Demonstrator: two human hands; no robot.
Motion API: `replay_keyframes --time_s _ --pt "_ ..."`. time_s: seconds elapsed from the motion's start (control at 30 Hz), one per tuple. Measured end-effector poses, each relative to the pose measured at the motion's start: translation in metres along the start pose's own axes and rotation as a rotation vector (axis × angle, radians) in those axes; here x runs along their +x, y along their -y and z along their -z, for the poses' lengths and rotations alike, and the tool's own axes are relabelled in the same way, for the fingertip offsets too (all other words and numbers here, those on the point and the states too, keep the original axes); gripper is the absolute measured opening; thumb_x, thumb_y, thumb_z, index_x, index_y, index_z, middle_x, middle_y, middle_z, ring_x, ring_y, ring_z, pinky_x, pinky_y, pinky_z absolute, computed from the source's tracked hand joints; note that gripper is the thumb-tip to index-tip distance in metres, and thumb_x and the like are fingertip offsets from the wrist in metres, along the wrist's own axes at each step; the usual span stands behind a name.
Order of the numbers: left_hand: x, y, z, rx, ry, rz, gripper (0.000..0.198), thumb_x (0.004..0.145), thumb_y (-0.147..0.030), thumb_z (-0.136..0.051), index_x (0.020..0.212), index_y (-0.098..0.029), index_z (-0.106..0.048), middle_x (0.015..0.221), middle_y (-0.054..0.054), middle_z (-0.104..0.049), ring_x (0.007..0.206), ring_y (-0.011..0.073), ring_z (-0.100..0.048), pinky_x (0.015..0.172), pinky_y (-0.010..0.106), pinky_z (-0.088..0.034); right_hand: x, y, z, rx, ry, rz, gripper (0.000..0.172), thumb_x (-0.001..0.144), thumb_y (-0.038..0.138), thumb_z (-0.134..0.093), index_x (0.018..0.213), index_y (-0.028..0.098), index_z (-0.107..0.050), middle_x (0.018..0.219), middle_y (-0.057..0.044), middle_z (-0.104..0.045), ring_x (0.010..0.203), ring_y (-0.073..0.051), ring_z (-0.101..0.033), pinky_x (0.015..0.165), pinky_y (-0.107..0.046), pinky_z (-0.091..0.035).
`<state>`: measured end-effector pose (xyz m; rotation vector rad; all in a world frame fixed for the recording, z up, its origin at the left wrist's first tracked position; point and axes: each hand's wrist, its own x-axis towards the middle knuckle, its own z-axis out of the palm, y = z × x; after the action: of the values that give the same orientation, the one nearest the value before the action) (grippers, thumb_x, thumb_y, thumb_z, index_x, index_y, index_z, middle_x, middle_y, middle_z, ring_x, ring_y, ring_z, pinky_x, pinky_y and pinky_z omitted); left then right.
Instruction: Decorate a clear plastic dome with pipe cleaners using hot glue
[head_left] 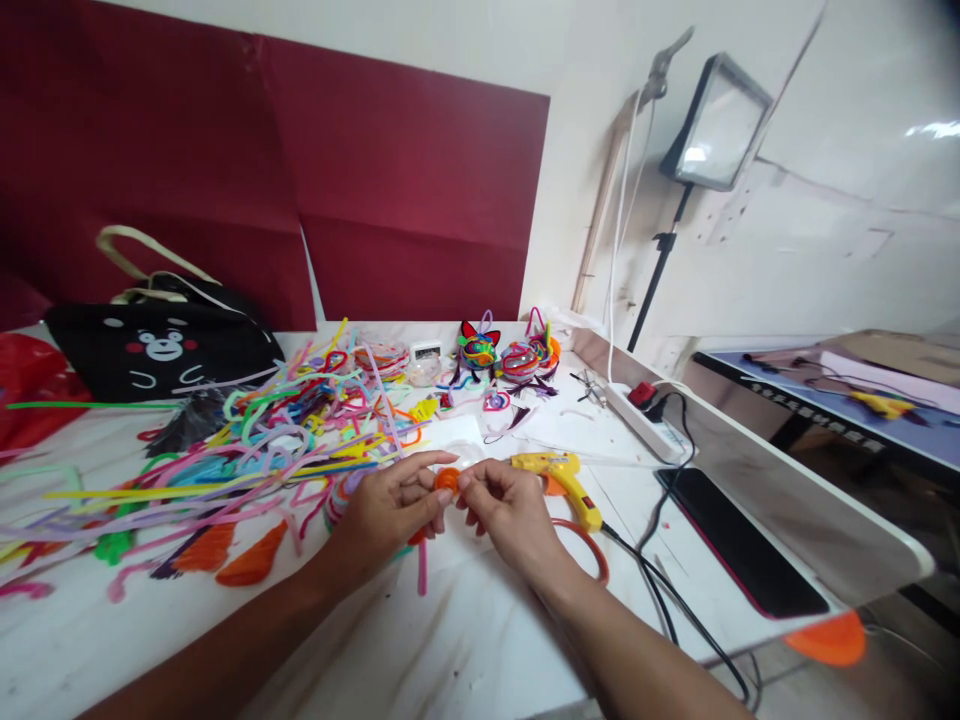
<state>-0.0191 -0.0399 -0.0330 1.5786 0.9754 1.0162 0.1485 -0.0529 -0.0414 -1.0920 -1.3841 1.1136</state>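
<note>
My left hand (394,505) and my right hand (514,510) meet above the front middle of the table. Between their fingertips is a small orange coil (448,479), which looks like rolled pipe cleaner. Thumb and fingers of both hands are closed on it. Just right of my right hand lies a yellow glue gun (551,466), its black cord running toward the front edge. A pile of colourful pipe cleaners (300,440) spreads to the left of my left hand. Partly hidden behind my left hand is a round multicoloured piece (341,495).
Decorated balls (517,360) stand at the back, beside a small white device (426,350). A black phone (742,540) and a white power strip (649,425) lie on the right. At the left back sits a black bag (161,345). Orange pieces (251,555) lie front left.
</note>
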Motion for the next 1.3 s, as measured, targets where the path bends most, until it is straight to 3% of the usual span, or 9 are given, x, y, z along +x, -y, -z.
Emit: replay_keyframes --time_s 0.37,0.6,0.87,1.03,1.3 --pt "-0.001 -0.009 -0.003 0.028 -0.017 -0.030 0.031 0.077 -0.029 -0.070 0.103 -0.012 -0.070 0.059 0.000 -0.068 0.051 0.0137 -0.063 0.051 0.024 -0.053 -0.001 0.000 0.001 -0.041 0.031 0.004 0.024 0.087 0.038 -0.056 0.075 0.017 -0.063 0.065 -0.001 -0.062 0.051 -0.012 -0.052 0.049 -0.024 -0.041" --pt "-0.003 -0.010 -0.004 0.071 -0.040 -0.062 0.027 0.078 -0.028 -0.072 0.100 -0.012 -0.070 0.062 0.001 -0.070 0.054 0.0151 -0.068 0.052 0.023 -0.056 -0.004 0.001 0.002 -0.270 0.000 0.127 0.024 0.090 0.032 -0.053 0.077 0.018 -0.067 0.064 -0.001 -0.059 0.056 -0.013 -0.051 0.053 -0.025 -0.038" --pt "-0.003 -0.009 -0.005 0.049 -0.015 -0.043 0.026 0.078 -0.028 -0.072 0.100 -0.014 -0.069 0.067 0.000 -0.073 0.056 0.0136 -0.070 0.054 0.021 -0.057 -0.003 -0.003 0.002 -0.309 0.015 0.159 0.023 0.090 0.028 -0.052 0.076 0.017 -0.066 0.063 0.000 -0.057 0.057 -0.012 -0.046 0.054 -0.024 -0.034" --pt "0.000 -0.011 -0.002 -0.043 0.009 0.027 0.026 0.079 -0.037 -0.071 0.090 -0.014 -0.066 0.061 0.000 -0.073 0.054 0.0142 -0.069 0.051 0.021 -0.056 -0.003 -0.002 0.002 -0.340 -0.001 0.166 0.023 0.091 0.026 -0.051 0.075 0.017 -0.064 0.064 0.000 -0.058 0.058 -0.013 -0.048 0.056 -0.024 -0.034" --pt "0.004 -0.007 -0.002 -0.080 -0.018 0.114 0.039 0.069 -0.050 -0.079 0.076 -0.015 -0.061 0.056 0.002 -0.072 0.050 0.0139 -0.067 0.046 0.021 -0.052 -0.004 -0.002 0.000 -0.410 -0.018 0.202 0.023 0.091 0.025 -0.051 0.076 0.017 -0.066 0.063 0.000 -0.057 0.059 -0.013 -0.046 0.056 -0.025 -0.032"
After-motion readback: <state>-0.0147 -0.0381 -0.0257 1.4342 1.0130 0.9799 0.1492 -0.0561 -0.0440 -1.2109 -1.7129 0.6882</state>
